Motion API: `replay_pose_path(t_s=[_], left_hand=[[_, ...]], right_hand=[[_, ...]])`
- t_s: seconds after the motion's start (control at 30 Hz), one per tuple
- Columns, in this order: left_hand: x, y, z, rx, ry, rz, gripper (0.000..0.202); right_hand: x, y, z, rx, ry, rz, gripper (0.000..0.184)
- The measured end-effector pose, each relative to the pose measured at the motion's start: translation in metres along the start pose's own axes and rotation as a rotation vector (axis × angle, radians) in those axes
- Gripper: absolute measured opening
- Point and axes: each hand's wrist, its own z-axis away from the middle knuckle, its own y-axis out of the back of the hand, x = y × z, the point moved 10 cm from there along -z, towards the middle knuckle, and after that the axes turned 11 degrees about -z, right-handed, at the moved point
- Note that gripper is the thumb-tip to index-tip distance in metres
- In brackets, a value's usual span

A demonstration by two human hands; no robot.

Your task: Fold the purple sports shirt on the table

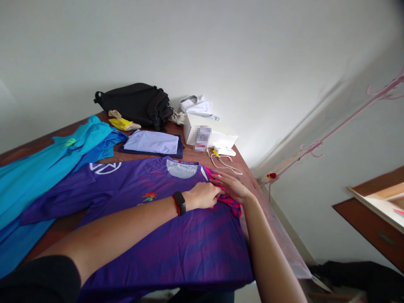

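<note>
A purple striped jersey (164, 235) lies spread flat on a wooden table (189, 155), its grey collar lining facing away from me. A pink-and-navy striped sleeve (229, 198) is folded in along its right side. My left hand (203, 195), with a black band on the wrist, rests flat on the jersey, its fingertips reaching the striped fabric. My right hand (235, 188) lies on the striped sleeve just beyond it, close to the table's right edge. Neither hand visibly grips anything.
A teal garment (63, 162) covers the table's left side. Farther back are a lavender folded shirt (151, 142), a black backpack (134, 105), a white box (210, 132) and a white cable (224, 163). A pink hanger rack (344, 126) hangs by the wall at right.
</note>
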Motion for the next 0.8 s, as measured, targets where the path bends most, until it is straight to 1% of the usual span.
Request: replay_pose_path(t_s=[0.1,0.17,0.33,0.4,0.53,0.67,0.73,0.8], left_hand=[[-0.005,-0.005,-0.002,0.006,0.004,-0.003,0.014],[-0.007,-0.005,-0.003,0.022,-0.020,0.001,0.012],[-0.001,-0.003,-0.004,0.015,-0.161,0.077,0.011],[0.002,-0.002,-0.004,-0.003,-0.223,0.098,0.013],[0.003,0.005,-0.002,-0.004,-0.258,0.032,0.011],[0.002,0.019,0.002,0.066,-0.265,-0.055,0.007],[0.003,0.025,0.005,0.088,-0.277,-0.059,0.006],[0.004,0.026,0.006,0.078,-0.306,-0.041,0.006]], right_hand=[[-0.002,0.004,-0.003,0.036,0.049,0.060,0.041],[-0.004,0.005,-0.004,0.050,0.068,0.100,0.039],[-0.007,0.015,-0.001,0.146,0.052,0.187,0.037],[-0.006,0.017,-0.001,0.153,0.034,0.179,0.038],[-0.004,0.017,-0.003,0.119,0.037,0.168,0.038],[-0.004,0.018,-0.005,0.113,0.057,0.199,0.041],[-0.003,0.019,-0.005,0.108,0.056,0.206,0.044],[-0.002,0.019,-0.005,0.112,0.050,0.206,0.045]])
